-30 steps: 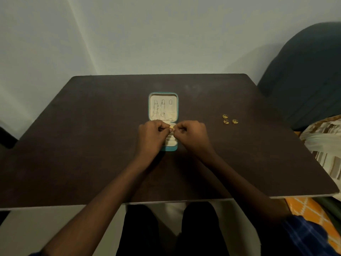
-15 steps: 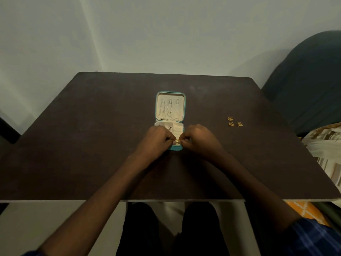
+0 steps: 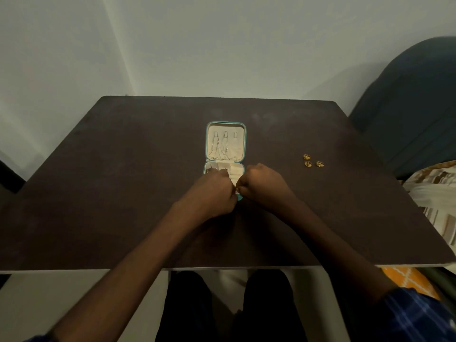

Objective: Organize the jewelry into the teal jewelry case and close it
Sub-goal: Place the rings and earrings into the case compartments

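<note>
The teal jewelry case (image 3: 206,141) lies open in the middle of the dark table (image 3: 123,169), its cream lid flat at the back with thin chains hanging from the hooks. My left hand (image 3: 212,191) and my right hand (image 3: 261,185) meet over the near half of the case, fingers curled, and together they pinch a small gold piece (image 3: 237,191) between them. The hands cover most of the lower tray. Three gold rings (image 3: 313,161) lie together on the table to the right.
A dark blue chair back (image 3: 414,107) stands at the right beyond the table. Striped and orange fabric (image 3: 434,193) lies at the right edge. The table's near edge runs just above my knees. A pale wall is behind.
Both hands moved toward me, from the case's hinge to its near edge, still pinching the small gold piece. The camera tilted, so the case sits a little farther right.
</note>
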Demonstrator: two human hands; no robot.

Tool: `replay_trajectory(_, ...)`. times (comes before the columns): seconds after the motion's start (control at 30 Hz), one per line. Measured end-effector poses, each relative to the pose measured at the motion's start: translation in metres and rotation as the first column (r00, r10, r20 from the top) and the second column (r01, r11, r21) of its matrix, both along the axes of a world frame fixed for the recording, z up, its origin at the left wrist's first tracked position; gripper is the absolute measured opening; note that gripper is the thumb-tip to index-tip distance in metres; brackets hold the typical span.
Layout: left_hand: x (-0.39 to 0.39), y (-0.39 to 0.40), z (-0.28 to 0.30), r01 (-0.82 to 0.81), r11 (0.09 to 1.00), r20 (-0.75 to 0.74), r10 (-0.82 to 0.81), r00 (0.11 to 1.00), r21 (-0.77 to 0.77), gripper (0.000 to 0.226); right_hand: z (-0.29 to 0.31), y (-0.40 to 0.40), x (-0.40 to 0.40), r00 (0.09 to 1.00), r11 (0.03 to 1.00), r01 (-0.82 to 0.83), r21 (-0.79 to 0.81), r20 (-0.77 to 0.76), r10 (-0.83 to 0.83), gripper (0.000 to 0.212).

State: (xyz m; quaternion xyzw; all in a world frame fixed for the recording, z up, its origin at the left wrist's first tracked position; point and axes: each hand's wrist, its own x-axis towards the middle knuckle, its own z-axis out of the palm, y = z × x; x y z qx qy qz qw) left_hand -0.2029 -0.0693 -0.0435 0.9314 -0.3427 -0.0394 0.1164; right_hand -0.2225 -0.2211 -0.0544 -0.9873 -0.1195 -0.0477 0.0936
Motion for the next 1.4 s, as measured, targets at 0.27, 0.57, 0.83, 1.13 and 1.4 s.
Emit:
replay_trajectory(0.27, -0.002, -0.004, -0.003, -0.092, 0.986, 0.111, 0.108, 0.988, -0.142, 0.038, -0.018, -0.082, -0.013, 0.918, 0.899, 0.355, 0.256, 0.086, -0.387, 0.02)
replay_trajectory(0.57, 0.007, -0.039, -0.001, -0.132, 0.93, 0.094, 0.174, 0.98, -0.342, 0.035, -0.026, -0.145, -0.007, 0.801, 0.813, 0.571, 0.118, 0.135, -0.583, 0.026)
replay_trajectory(0.83, 0.009, -0.036, 0.001, -0.14, 0.912, 0.035, 0.166, 0.986, -0.386, 0.028, -0.024, -0.14, -0.004, 0.872, 0.864, 0.462, 0.199, 0.077, -0.484, 0.023)
replay_trajectory(1.13, 0.005, -0.022, 0.011, -0.075, 0.807, -0.147, -0.015, 0.989, -0.586, 0.025, 0.03, -0.046, -0.017, 0.961, 0.688, 0.186, 0.701, -0.277, 0.022, 0.015)
replay_trajectory(1.4, 0.01, 0.003, 0.004, -0.212, 0.729, -0.162, 0.139, 0.977, -0.651, 0.014, 0.02, -0.01, -0.007, 0.953, 0.576, 0.225, 0.786, -0.302, 0.04, 0.021)
